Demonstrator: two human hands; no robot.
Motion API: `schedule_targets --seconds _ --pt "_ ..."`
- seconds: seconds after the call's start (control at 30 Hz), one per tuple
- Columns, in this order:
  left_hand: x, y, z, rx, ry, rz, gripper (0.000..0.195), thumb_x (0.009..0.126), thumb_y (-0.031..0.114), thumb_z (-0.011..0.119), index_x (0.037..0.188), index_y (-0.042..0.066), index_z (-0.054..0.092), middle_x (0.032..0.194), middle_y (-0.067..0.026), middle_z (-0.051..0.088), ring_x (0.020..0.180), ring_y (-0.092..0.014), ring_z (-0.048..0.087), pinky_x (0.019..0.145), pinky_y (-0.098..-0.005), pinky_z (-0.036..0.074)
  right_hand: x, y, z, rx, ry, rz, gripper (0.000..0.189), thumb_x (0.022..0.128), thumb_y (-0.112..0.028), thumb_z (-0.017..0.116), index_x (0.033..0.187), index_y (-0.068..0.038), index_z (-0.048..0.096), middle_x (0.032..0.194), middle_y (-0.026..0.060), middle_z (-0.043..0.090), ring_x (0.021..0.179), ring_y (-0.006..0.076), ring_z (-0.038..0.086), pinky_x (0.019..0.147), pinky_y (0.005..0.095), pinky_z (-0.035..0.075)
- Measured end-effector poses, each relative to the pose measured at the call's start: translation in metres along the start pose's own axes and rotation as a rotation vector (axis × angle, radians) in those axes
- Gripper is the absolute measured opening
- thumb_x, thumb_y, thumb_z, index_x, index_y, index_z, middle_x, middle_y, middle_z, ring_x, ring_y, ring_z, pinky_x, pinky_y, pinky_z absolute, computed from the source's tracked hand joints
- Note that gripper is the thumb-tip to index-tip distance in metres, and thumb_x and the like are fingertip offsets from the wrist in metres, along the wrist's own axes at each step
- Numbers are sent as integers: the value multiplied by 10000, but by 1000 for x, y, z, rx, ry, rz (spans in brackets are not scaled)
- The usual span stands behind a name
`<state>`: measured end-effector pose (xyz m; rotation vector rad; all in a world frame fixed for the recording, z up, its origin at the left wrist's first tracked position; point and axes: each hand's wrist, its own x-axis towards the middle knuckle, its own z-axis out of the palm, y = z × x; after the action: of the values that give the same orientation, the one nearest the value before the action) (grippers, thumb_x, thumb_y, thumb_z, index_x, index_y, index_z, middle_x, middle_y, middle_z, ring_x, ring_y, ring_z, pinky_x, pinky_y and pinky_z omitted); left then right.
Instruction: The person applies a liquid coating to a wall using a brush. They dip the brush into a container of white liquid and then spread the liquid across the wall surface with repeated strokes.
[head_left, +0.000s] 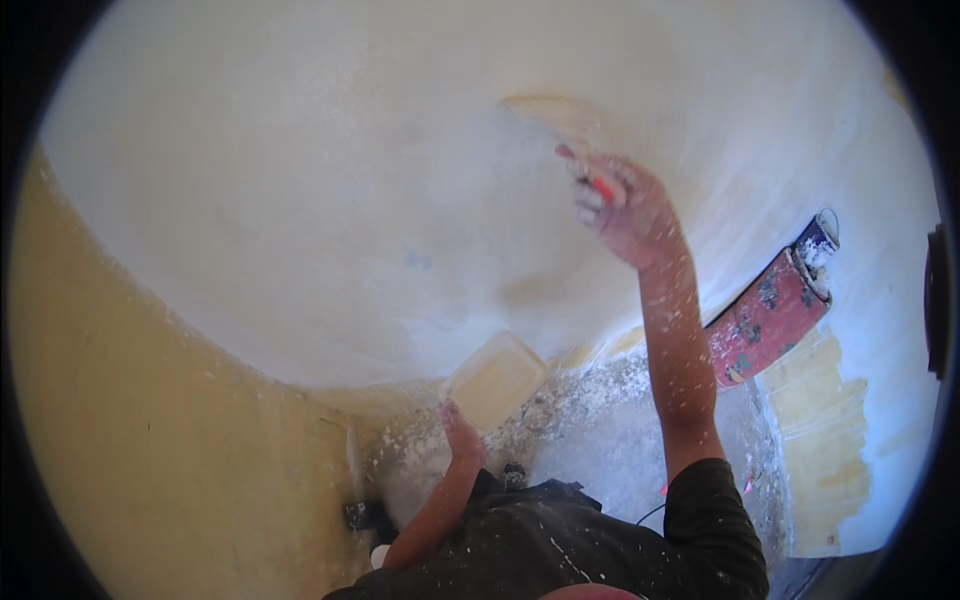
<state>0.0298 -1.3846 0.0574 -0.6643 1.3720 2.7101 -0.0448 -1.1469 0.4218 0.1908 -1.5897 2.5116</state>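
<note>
My right hand (626, 206) is raised to the wall (315, 195), closed round the handle of a tool with a red part (602, 187). The tool's far end is blurred; its exact kind cannot be told. Just beyond it, a yellowish patch (551, 109) shows on the whitish coated wall. Low in front of me, my left hand (461, 435) grips the near corner of a pale rectangular plastic tub (495, 381). White spatter covers my right forearm and my fingers.
A pink patterned drum-like container (769, 319) stands at the right by the wall, with a dark can (816, 240) on top. The floor (600, 450) is spattered white. Yellow wall (150, 420) lies at the left, and a partly coated yellow wall (821, 442) at the right.
</note>
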Motion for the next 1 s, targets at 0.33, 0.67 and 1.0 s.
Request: schedule_targets --seconds 0.33,0.67,1.0 --pt "-13 13 -7 63 -71 27 520 1003 352 336 1435 89 218 1398 -85 354 1252 -204 396 1030 -341 352 -21 238 -125 208 128 164 438 930 -356 542 1258 -67 498 686 -55 368 582 53 343 525 193 305" --pt "-16 16 -13 116 -124 96 443 998 334 337 1382 114 322 1346 -62 417 1225 -210 449 995 -376 408 -84 295 -154 146 402 399 253 916 -289 547 1056 -78 559 659 -46 413 542 57 373 480 222 317" --pt "-2 6 -10 182 -92 81 453 999 334 343 1392 112 297 1350 -62 414 1222 -200 437 1002 -358 390 7 89 -60 371 216 246 142 876 -195 514 760 -113 504 748 6 497 634 127 445 574 278 390"
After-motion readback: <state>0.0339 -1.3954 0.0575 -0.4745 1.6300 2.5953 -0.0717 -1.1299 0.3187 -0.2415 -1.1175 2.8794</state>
